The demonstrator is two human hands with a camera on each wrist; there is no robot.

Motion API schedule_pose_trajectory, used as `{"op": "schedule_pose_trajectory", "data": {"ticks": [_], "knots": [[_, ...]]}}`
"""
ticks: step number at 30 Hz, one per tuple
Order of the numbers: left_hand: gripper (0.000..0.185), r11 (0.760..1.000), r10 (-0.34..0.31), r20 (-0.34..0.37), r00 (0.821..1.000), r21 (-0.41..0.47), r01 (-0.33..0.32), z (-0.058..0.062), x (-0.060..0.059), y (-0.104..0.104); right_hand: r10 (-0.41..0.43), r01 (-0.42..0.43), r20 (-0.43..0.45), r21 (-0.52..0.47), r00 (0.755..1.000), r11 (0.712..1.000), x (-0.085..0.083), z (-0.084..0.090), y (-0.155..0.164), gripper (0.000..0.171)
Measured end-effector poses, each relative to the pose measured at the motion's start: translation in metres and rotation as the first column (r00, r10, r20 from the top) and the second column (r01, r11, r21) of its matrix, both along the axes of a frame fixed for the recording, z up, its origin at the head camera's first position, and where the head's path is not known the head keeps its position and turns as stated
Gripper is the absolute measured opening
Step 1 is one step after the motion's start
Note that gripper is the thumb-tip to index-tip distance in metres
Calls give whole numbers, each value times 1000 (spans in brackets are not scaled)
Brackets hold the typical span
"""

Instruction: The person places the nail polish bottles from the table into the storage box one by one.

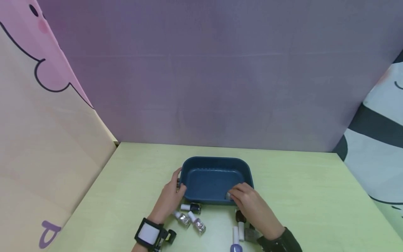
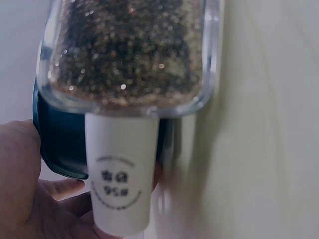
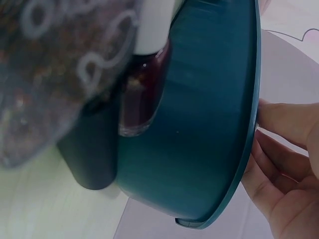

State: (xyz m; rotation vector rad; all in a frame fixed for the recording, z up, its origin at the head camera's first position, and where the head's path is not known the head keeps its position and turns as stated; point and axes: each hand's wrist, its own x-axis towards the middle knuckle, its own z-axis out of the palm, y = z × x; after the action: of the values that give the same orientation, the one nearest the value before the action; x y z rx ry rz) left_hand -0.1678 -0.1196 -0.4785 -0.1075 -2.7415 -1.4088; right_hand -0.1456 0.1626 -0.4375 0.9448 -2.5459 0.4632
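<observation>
blue tray (image 1: 207, 182): from my remote station i record it on the pale table (image 1: 299, 182), hollow side up, long sides running left to right.
left hand (image 1: 168, 198): at the tray's left end, thumb at the rim, fingers along the outside of the wall.
left grip: thumb and fingers apart; a bit of something white and dark shows between them and the wall. i cannot tell whether the hand clamps it, the wall or neither.
right hand (image 1: 252, 206): over the near right corner, fingertips reaching inside the rim.
right grip: thumb and fingers bent together, pinching a small pale item (image 1: 228, 196); too little shows for me to identify it.
bottles, left group: three lie in front of the tray, all white-capped: a dark bottle (image 1: 196, 209) nearest the wall, a silver glitter bottle (image 1: 184, 219) and a pinkish glitter bottle (image 1: 200, 226).
bottles, right group: a dark red bottle (image 1: 240, 216), a purple bottle (image 1: 236, 247) and a grey bottle (image 1: 251, 236), the last partly hidden by the right wrist.
cap marking: in the left wrist view, a white cap (image 2: 122, 174) reads "#56", inverted.
left wrist strap (image 1: 149, 233): dark, with a white square.
right sleeve (image 1: 281, 242): dark.
backdrop (image 1: 204, 77): purple-grey, behind the table.
</observation>
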Motion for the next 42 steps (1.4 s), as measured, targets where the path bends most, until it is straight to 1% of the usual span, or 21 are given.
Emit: {"op": "schedule_pose_trajectory", "data": {"ticks": [11, 25, 35, 42], "knots": [[62, 1000, -3, 4, 1000, 3, 3, 1, 1, 0, 3, -2, 30, -11, 1000, 1000, -1, -1, 2, 17], [62, 1000, -1, 13, 1000, 4, 1, 2, 0, -1, 0, 0, 20, 18, 1000, 1000, -1, 0, 0, 17], [62, 1000, 3, 4, 1000, -14, -3, 3, 0, 0, -15, 15, 35, 14, 999, 1000, -1, 2, -1, 18], [61, 1000, 2, 10, 1000, 2, -2, 3, 0, 0, -17, 17, 37, 2, 999, 1000, 0, 4, 0, 18]]}}
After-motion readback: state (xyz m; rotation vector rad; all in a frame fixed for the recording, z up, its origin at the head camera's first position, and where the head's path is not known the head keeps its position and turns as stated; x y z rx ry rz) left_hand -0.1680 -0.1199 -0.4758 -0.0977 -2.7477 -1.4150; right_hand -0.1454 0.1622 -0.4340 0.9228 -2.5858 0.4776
